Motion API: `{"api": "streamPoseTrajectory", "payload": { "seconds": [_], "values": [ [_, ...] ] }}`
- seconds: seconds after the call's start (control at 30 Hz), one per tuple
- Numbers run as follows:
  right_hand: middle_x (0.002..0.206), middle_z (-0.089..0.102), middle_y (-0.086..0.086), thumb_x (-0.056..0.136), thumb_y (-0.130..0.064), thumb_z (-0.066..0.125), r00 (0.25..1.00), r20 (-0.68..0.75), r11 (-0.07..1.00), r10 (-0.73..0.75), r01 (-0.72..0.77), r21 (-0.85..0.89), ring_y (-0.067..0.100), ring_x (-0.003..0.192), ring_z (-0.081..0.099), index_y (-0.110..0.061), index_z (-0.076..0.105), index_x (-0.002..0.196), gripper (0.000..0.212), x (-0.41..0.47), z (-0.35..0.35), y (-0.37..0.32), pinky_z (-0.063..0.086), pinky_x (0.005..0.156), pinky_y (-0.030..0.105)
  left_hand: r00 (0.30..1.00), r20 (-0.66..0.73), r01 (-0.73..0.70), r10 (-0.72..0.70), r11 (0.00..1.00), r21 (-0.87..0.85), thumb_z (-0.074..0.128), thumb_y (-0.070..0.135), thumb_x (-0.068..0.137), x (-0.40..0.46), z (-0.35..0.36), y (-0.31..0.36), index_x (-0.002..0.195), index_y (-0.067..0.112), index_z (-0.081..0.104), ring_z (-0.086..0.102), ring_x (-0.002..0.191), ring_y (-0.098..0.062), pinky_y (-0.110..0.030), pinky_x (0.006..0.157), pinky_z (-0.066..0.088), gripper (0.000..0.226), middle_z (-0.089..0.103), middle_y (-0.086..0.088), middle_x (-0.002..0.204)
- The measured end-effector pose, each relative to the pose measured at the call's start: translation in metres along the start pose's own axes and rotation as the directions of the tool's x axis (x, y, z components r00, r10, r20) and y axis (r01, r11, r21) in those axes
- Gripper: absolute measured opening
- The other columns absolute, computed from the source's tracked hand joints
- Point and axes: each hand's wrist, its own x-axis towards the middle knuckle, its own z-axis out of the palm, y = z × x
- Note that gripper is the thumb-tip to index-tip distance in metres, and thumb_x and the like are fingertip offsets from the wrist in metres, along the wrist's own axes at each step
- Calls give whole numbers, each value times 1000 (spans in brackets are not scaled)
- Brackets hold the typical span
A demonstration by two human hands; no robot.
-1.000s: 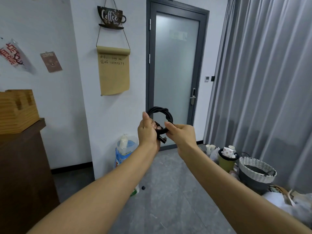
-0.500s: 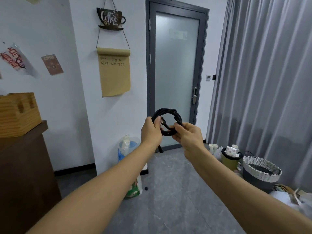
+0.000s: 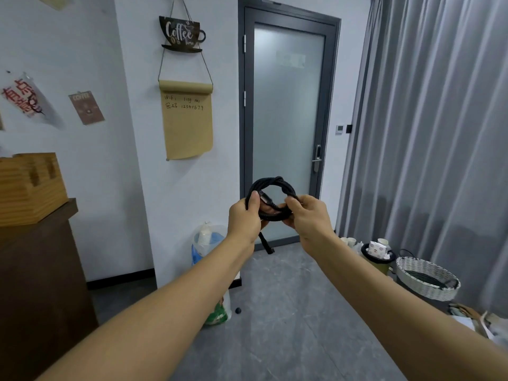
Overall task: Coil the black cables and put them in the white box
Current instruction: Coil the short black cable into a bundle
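Black cable (image 3: 272, 185) held up at chest height as a small coil, left hand (image 3: 243, 218) and right hand (image 3: 308, 215) both pinching its lower edge, likely keeping loops from springing; one plug end (image 3: 268, 244) dangles; white box unseen.

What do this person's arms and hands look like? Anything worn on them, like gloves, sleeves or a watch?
Both arms are bare right to the bottom edge of the picture, with no sleeves showing. The left hand and right hand wear no gloves. No watch, bracelet or ring is visible on the sides shown.
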Motion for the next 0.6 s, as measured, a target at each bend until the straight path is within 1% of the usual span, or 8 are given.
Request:
{"api": "streamPoseTrajectory", "payload": {
  "seconds": [0.1, 0.17, 0.27, 0.33, 0.4, 0.43, 0.5, 0.6],
  "values": [
    [85, 61, 13, 97, -9, 45, 1000, 9, 993, 14, -13, -121, 24, 83, 60, -10, 49, 77, 20, 0, 9, 1, 54, 78, 38, 988, -153, -4, 28, 988, 155, 36, 36, 100, 7, 2, 3, 93, 1, 62, 64, 88, -28, -44, 86, 54, 44, 67, -12, 89],
    [83, 61, 13, 96, -9, 45, 1000, 9, 991, 4, -3, -135, 25, 82, 60, -10, 49, 76, 20, 0, 13, 0, 52, 85, 46, 983, -183, 11, 8, 995, 100, 35, 33, 101, 7, 5, 12, 86, 2, 63, 65, 81, -26, -42, 88, 52, 45, 68, -5, 75],
    [78, 61, 8, 96, -9, 46, 1000, 27, 997, -13, 15, -74, 22, 79, 60, -10, 50, 77, 19, 2, 10, -3, 54, 74, 34, 992, -110, 43, -61, 987, -154, 37, 29, 101, 4, 9, 18, 72, 8, 57, 64, 72, -21, -42, 92, 52, 41, 66, 5, 53],
    [79, 60, 9, 97, -9, 46, 999, 35, 997, -13, 15, -70, 19, 74, 59, -8, 51, 78, 19, 4, 5, -4, 53, 67, 25, 990, -46, 113, -133, 945, -306, 40, 29, 100, 1, 8, 18, 71, 9, 55, 62, 68, -14, -39, 88, 53, 38, 64, 5, 55],
    [81, 60, 12, 97, -8, 46, 999, 36, 998, 19, -17, -68, 17, 71, 59, -6, 52, 81, 16, 5, 0, -2, 52, 63, 22, 971, 94, 238, -219, 854, -464, 44, 28, 99, 1, 3, 18, 74, 11, 53, 62, 62, -10, -32, 78, 52, 32, 55, 4, 58],
    [82, 60, 13, 96, -8, 47, 998, 38, 998, 40, -37, -60, 17, 70, 59, -4, 53, 84, 15, 5, -4, -1, 52, 60, 22, 960, 166, 279, -226, 830, -483, 44, 29, 99, 0, 1, 18, 75, 12, 53, 63, 60, -8, -29, 74, 51, 31, 51, 4, 55],
    [82, 61, 13, 96, -7, 47, 998, 49, 995, 50, -45, -90, 17, 69, 60, -1, 55, 90, 12, 7, -10, 0, 52, 58, 20, 948, 237, 287, -214, 895, -342, 41, 33, 99, 0, -3, 15, 76, 14, 52, 62, 67, -10, -28, 73, 49, 32, 52, 4, 57],
    [77, 64, 7, 96, -8, 46, 995, 91, 942, -28, 56, -332, 18, 73, 62, -2, 56, 95, 12, 11, -19, -6, 54, 68, 24, 913, 291, 325, -285, 940, -98, 33, 47, 98, 0, -9, 9, 76, 16, 55, 53, 78, -14, -30, 75, 42, 44, 57, 0, 75]
  ]
}}
